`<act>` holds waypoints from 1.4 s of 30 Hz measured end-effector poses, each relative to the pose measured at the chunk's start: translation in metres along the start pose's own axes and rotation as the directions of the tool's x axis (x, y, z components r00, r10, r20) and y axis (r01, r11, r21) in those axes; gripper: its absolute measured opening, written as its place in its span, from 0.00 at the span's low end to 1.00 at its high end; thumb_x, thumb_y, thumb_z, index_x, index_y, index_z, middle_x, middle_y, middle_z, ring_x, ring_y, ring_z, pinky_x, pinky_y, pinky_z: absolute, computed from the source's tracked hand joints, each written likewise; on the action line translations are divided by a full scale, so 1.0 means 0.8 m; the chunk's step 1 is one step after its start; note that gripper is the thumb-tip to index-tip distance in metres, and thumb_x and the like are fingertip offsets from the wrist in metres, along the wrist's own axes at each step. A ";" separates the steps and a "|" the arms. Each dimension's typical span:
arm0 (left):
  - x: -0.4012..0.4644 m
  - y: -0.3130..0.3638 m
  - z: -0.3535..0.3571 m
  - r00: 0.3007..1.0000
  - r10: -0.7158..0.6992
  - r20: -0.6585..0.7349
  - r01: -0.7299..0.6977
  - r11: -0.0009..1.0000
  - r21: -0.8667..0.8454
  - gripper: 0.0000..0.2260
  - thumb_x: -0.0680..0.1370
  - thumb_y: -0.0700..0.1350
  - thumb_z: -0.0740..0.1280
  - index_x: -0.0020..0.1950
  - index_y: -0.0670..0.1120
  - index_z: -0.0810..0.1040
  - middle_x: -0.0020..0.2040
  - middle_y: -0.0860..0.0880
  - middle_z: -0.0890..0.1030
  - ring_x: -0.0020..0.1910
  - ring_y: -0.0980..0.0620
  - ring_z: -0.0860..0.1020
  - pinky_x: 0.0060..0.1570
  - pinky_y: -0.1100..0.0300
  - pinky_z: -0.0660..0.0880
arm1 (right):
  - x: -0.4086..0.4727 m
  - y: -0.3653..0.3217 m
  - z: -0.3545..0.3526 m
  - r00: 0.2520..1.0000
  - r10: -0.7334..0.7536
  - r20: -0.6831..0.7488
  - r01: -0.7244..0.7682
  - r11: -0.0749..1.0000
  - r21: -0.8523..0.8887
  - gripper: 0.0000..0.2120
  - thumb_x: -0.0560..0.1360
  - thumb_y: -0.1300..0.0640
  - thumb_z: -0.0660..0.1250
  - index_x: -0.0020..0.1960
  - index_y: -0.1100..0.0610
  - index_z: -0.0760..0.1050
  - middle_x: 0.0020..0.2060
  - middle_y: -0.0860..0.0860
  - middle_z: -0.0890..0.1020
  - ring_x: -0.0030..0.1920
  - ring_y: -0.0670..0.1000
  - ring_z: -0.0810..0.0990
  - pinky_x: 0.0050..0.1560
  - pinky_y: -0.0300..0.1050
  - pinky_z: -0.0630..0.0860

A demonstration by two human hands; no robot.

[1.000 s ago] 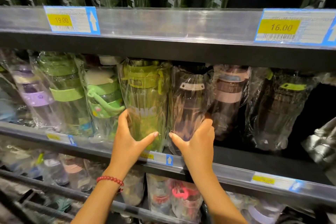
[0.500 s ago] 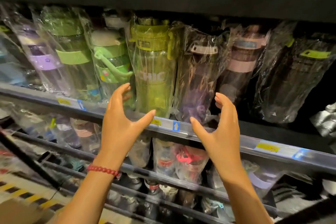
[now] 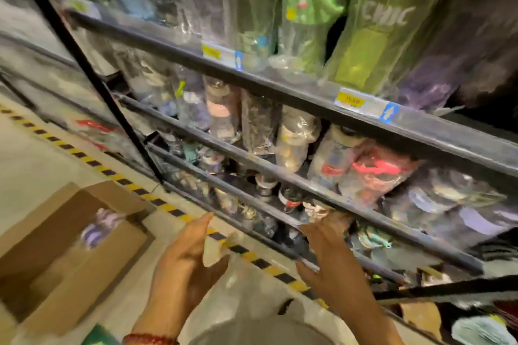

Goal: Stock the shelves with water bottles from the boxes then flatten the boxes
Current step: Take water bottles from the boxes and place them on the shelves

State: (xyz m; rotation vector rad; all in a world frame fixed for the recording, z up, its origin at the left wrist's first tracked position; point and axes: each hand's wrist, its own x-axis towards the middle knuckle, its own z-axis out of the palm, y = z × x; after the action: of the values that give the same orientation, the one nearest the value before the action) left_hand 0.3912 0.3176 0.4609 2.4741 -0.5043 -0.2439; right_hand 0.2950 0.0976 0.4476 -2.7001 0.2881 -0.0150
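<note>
Lowering from shelved bottles (image 3: 372,36): left hand (image 3: 185,263), right hand (image 3: 330,263) spread, empty (blurred); box (image 3: 70,246) newly visible.

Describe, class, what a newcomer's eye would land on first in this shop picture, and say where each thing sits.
First come the two bare hands low in the middle, the left hand and right hand, both open and holding nothing. Above them, tilted shelves are crammed with plastic-wrapped bottles, the green bottle marked CHIC at upper right standing out. At lower left, an open cardboard box sits on the floor beside a yellow-and-black striped line.
</note>
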 end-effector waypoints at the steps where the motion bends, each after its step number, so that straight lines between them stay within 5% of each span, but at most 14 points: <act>1: -0.016 -0.024 -0.012 0.999 -0.016 -0.046 0.016 1.000 0.002 0.30 0.69 0.53 0.73 0.69 0.51 0.69 0.64 0.50 0.75 0.61 0.55 0.73 0.59 0.66 0.67 | -0.002 -0.016 0.011 1.000 -0.010 0.009 0.010 1.000 0.020 0.25 0.74 0.47 0.67 0.68 0.50 0.67 0.64 0.48 0.72 0.65 0.52 0.71 0.60 0.46 0.71; 5: -0.073 -0.108 -0.057 0.982 -0.123 -0.141 0.129 0.991 0.035 0.29 0.67 0.60 0.66 0.66 0.52 0.70 0.61 0.52 0.77 0.59 0.51 0.75 0.58 0.59 0.72 | 0.007 -0.096 0.051 0.986 -0.158 0.047 0.159 0.987 -0.021 0.25 0.70 0.50 0.70 0.65 0.55 0.72 0.61 0.51 0.77 0.61 0.56 0.76 0.56 0.49 0.74; 10: -0.147 -0.181 -0.116 0.908 -0.351 -0.229 0.390 0.907 0.156 0.32 0.66 0.54 0.77 0.66 0.52 0.70 0.58 0.47 0.79 0.53 0.43 0.78 0.44 0.53 0.78 | 0.030 -0.209 0.108 0.934 -0.346 0.086 0.343 0.938 0.048 0.22 0.72 0.47 0.62 0.63 0.54 0.75 0.60 0.50 0.78 0.60 0.53 0.77 0.54 0.47 0.76; 14: -0.216 -0.242 -0.142 0.785 -0.544 -0.297 0.584 0.809 0.061 0.32 0.67 0.52 0.76 0.69 0.48 0.70 0.63 0.46 0.77 0.58 0.43 0.76 0.50 0.52 0.75 | 0.041 -0.282 0.155 0.839 -0.515 0.179 0.509 0.857 0.081 0.22 0.68 0.46 0.58 0.57 0.55 0.76 0.51 0.51 0.81 0.49 0.54 0.81 0.41 0.45 0.79; 18: -0.260 -0.289 -0.157 0.644 -0.683 -0.344 0.722 0.692 -0.023 0.32 0.68 0.53 0.75 0.70 0.48 0.69 0.64 0.48 0.75 0.60 0.45 0.75 0.55 0.53 0.74 | 0.057 -0.340 0.185 0.738 -0.629 0.244 0.641 0.766 0.037 0.22 0.62 0.50 0.70 0.54 0.54 0.78 0.49 0.50 0.81 0.50 0.50 0.76 0.37 0.44 0.80; 22: -0.258 -0.323 -0.167 0.565 -0.746 -0.354 0.776 0.625 -0.079 0.32 0.69 0.53 0.74 0.70 0.48 0.69 0.65 0.50 0.74 0.62 0.48 0.74 0.56 0.55 0.73 | 0.091 -0.387 0.225 0.663 -0.654 0.364 0.698 0.716 0.017 0.29 0.53 0.56 0.82 0.52 0.54 0.79 0.47 0.51 0.82 0.44 0.54 0.82 0.34 0.47 0.81; 28: -0.190 -0.389 -0.210 0.553 -0.768 -0.324 0.790 0.607 -0.089 0.33 0.72 0.57 0.70 0.73 0.53 0.62 0.70 0.55 0.69 0.65 0.53 0.70 0.59 0.61 0.70 | 0.193 -0.470 0.273 0.569 -0.695 0.439 0.757 0.651 0.050 0.25 0.57 0.52 0.79 0.52 0.53 0.78 0.46 0.49 0.81 0.43 0.54 0.81 0.34 0.44 0.78; 36: -0.053 -0.492 -0.315 0.589 -0.725 -0.357 0.767 0.641 -0.037 0.33 0.71 0.56 0.71 0.73 0.50 0.65 0.66 0.52 0.72 0.62 0.50 0.72 0.54 0.59 0.73 | 0.344 -0.589 0.314 0.523 -0.719 0.457 0.786 0.614 0.067 0.21 0.68 0.54 0.73 0.59 0.53 0.74 0.57 0.50 0.77 0.57 0.55 0.76 0.47 0.50 0.78; 42: -0.002 -0.558 -0.337 0.607 -0.765 -0.214 0.774 0.631 -0.059 0.34 0.73 0.58 0.68 0.75 0.53 0.59 0.69 0.54 0.70 0.65 0.53 0.70 0.56 0.62 0.71 | 0.393 -0.654 0.358 0.458 -0.674 0.580 0.788 0.610 0.086 0.22 0.70 0.53 0.72 0.62 0.53 0.73 0.58 0.51 0.76 0.58 0.55 0.75 0.53 0.48 0.75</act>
State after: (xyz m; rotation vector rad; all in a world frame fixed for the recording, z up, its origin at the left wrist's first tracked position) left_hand 0.5992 0.7932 0.4151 2.5640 0.7167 -0.2863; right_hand 0.7224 0.6163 0.3918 -2.6157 -1.1505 0.5821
